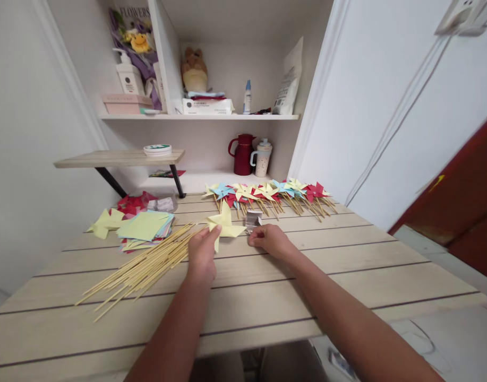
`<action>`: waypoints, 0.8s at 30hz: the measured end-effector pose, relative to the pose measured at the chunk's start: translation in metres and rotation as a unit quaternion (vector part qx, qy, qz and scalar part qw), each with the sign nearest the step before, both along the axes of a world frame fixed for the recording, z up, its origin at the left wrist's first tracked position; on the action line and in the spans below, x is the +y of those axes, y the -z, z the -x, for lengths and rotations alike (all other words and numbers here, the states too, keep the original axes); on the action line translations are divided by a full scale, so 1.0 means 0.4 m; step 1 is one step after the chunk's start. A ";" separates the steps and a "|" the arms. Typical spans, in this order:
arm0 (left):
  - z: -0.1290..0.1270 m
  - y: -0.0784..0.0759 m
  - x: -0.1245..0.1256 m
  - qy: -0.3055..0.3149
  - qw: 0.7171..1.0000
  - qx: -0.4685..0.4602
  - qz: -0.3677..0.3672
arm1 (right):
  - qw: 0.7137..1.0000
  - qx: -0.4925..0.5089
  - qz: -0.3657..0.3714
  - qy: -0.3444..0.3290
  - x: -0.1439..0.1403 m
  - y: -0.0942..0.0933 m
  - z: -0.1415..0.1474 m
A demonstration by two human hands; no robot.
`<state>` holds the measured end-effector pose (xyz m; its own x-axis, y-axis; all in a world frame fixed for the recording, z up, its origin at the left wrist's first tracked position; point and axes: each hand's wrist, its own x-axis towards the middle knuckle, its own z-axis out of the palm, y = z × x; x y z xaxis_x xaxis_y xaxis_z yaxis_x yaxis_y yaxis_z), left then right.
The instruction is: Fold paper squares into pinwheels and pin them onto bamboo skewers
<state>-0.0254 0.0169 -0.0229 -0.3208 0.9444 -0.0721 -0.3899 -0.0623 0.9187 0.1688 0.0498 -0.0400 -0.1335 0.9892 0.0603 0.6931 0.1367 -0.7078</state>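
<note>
My left hand [203,249] pinches a pale yellow paper pinwheel [228,230] at its middle, with the thumb on top. To the right, my right hand [272,240] is closed, fingertips together, just beside a small open silvery box [253,218]. Whatever is between those fingertips is too small or hidden to see. Thin wooden sticks [143,265] lie in a loose bundle left of my left hand. Beyond them is a stack of coloured paper squares [144,227], and a yellow folded paper pinwheel [105,223] rests at its left.
Several finished pinwheels on sticks [267,193] lie in a row along the table's back. A small raised shelf [119,158] stands back left, near red paper pieces [135,204] and a clear plastic container [162,204]. Behind are a red jug [244,155] and a cup [263,158].
</note>
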 end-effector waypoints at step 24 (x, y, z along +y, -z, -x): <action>-0.002 -0.014 -0.010 0.012 1.000 -0.013 0.007 | 0.998 0.056 0.022 -0.023 0.002 0.000 -0.013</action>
